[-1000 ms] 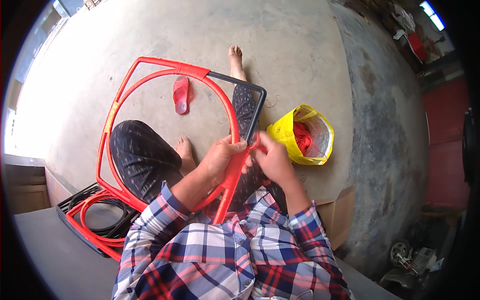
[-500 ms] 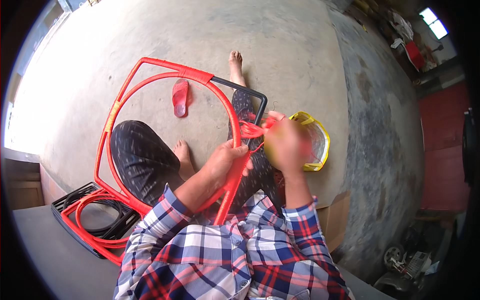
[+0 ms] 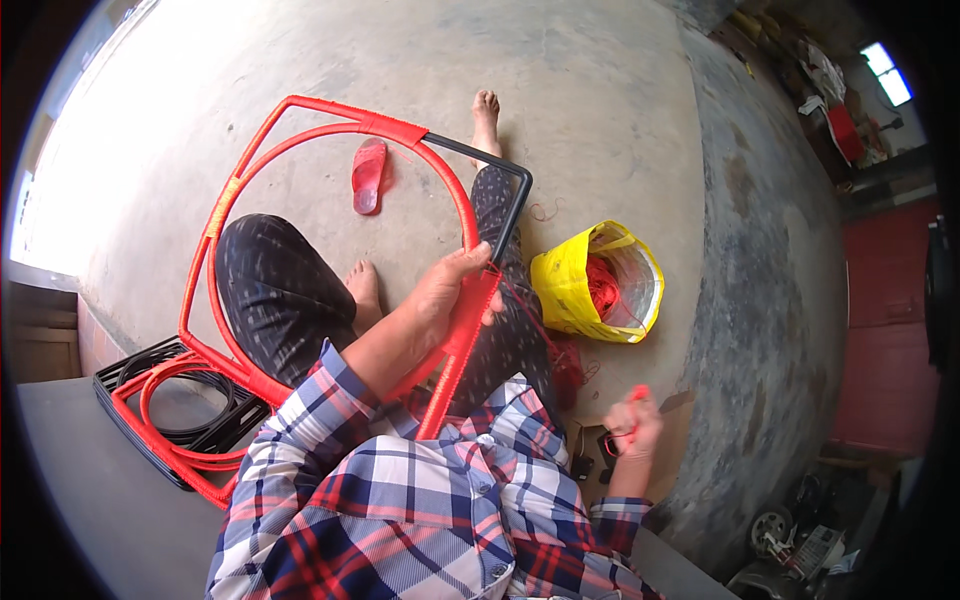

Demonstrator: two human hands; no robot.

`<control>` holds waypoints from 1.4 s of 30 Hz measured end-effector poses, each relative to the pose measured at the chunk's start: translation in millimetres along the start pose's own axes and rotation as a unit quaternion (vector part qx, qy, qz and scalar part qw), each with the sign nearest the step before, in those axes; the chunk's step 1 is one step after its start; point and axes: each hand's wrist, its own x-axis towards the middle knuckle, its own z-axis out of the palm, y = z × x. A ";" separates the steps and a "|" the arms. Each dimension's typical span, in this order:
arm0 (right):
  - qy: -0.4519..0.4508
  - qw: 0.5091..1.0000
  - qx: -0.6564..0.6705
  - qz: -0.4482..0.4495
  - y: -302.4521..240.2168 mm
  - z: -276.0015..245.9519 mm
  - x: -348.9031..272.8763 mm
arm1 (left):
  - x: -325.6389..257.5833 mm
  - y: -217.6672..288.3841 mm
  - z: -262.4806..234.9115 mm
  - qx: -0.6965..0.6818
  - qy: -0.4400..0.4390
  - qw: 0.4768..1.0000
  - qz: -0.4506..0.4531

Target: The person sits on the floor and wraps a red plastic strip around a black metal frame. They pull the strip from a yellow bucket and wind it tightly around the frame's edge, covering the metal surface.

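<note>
A frame with an inner ring, mostly bound in red cord, leans across my lap. A bare black corner shows at its upper right. My left hand is closed around the frame's right side, where the red wrapping is wide and flat. At the lower right, away from the frame, my right hand is closed on red cord; part of it shows above the fist. A thin red strand runs from the frame down past my right knee.
Beside my right leg a yellow bag stands open with red cord inside. Behind my right hand is a cardboard box. A red slipper lies on the floor. More black and red frames rest at my left.
My right hand has swung from beside the frame down and back to the lower right. The loose cord bundle has left the frame's edge. My left hand keeps hold, slightly higher.
</note>
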 end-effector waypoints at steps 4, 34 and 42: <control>0.074 0.984 -0.143 0.075 44.9 2.1 25.7 | 8.5 -10.7 -2.8 0.046 0.015 0.999 0.017; -0.087 0.674 -0.673 -0.292 43.1 207.4 161.5 | 9.7 -19.5 -5.1 -0.083 -0.075 0.987 0.119; -0.216 0.906 -0.264 -0.251 -13.4 177.5 104.6 | 20.5 -26.7 -16.3 0.004 0.036 0.999 0.017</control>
